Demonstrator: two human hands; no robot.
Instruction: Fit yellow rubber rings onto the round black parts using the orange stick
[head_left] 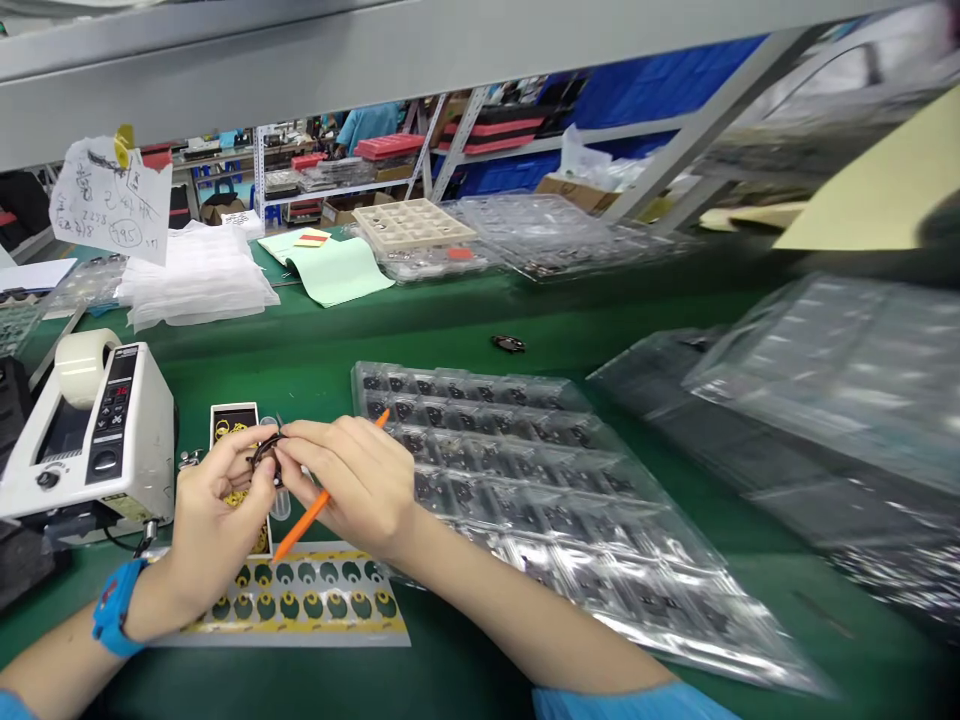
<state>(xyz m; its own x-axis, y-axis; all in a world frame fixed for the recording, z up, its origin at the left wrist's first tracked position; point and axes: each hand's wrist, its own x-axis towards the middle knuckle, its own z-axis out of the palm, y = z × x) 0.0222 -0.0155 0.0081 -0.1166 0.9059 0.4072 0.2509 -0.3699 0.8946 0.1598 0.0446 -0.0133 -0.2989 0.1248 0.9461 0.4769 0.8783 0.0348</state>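
Between both hands point(225, 500) point(360, 480), small black ring-shaped part point(264, 452), pinched by fingertips.

Single view only: the camera sat on your head, looked forward and down across the green desk point(465, 330). It was close to your hands, left hand point(214, 510) and right hand point(352, 480) both low and left of centre, forearms entering from the bottom edge. Horizon tilted slightly. A grey shelf beam point(375, 60) cut across the top; far racks showed small and distant beneath it. Right side was blurred.
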